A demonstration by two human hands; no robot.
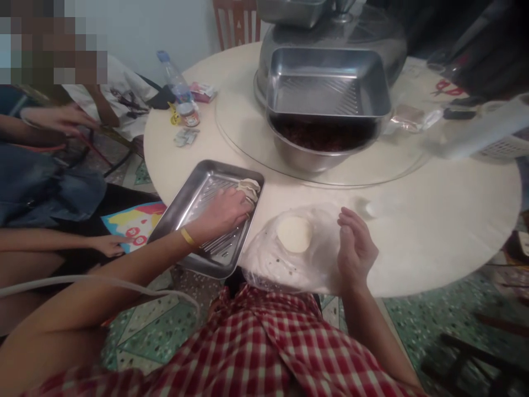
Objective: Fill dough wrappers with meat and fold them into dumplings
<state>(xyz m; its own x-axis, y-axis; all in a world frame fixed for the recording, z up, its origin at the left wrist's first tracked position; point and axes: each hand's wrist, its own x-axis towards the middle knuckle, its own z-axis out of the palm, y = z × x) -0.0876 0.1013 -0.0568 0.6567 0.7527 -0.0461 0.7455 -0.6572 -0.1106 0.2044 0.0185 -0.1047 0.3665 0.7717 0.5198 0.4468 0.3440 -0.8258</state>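
Note:
My left hand (227, 211) reaches into a shallow metal tray (165, 220), its fingers bent around a dumpling. At the tray's far right end, more pale folded dumplings (249, 188) sit just beyond the fingertips; how many lie under the hand is hidden. A round dough wrapper (294, 234) lies flat on a floury plastic sheet (268, 248) in front of me. To the right of that sheet my right hand (357, 245) is raised on its edge, palm toward the wrapper, fingers loosely extended with nothing visible in them.
On the glass turntable (248, 157) stands a bowl of dark filling (322, 157) with a deep metal pan (326, 82) resting over it. A bottle (176, 77) and a small jar (189, 114) stand at the table's left. Another person's hand (109, 245) is beside the tray.

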